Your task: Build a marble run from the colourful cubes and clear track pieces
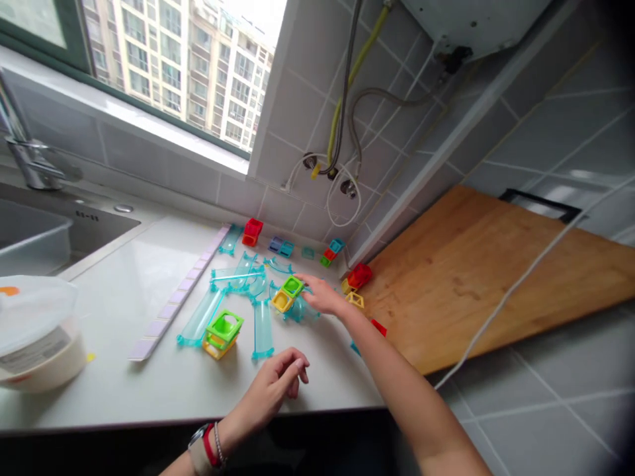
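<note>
My right hand (321, 295) reaches over the counter, its fingers closed at the edge of a joined green and yellow toy block (288, 293). Under and around that block lie clear teal plastic track pieces (262, 325), some overlapping. Near the counter's front edge, my left hand (282, 378) is loosely curled with nothing visible in it. To its left stands a green-topped block on a yellow one (222, 330), beside a long teal track piece (202, 317).
Red (253, 232), purple and teal (281, 246) blocks stand along the wall. A pale lilac strip (181, 294) lies left of the tracks. A lidded tub (42, 337) and a sink (106, 228) are at left. A wooden board (496, 277) leans at right, near more blocks (358, 276).
</note>
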`<state>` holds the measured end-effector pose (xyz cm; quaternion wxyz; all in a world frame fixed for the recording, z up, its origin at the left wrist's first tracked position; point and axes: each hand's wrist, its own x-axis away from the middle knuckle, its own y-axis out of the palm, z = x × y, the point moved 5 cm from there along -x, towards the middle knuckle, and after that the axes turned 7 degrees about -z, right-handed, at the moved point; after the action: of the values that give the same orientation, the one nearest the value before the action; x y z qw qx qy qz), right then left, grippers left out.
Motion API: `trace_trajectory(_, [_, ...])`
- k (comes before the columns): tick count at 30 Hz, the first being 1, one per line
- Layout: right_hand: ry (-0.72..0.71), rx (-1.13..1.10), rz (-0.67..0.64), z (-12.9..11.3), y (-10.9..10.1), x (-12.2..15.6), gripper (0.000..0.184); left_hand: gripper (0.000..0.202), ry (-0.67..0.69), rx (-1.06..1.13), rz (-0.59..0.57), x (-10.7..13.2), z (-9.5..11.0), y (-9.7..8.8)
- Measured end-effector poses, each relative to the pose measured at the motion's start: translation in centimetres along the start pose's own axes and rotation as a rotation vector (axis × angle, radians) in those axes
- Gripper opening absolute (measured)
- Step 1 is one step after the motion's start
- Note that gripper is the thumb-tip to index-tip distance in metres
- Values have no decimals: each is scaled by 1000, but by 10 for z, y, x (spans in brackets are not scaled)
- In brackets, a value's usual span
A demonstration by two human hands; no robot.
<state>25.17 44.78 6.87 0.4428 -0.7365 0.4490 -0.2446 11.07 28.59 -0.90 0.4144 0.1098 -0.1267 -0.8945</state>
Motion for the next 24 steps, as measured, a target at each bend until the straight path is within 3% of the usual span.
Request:
trace_trajectory(6, [103,-156,415,-4,20,22,14,39,25,-9,92,-4,-6,-6])
trace_trajectory(10, [117,-382,698,-11,30,69,11,44,5,22,174,-4,-7,-12])
trace_trajectory(13, [158,-583,866,-13,52,109,13,56,-9,59,247,-4,-2,-15])
trace_trajectory(18, [142,-843,886,-16,93,136,16,70,-15,52,316,-6,2,-17])
trace_trajectory(24, [106,-995,754,-15,110,126,18,55,-5,27,305,-5,4,-14])
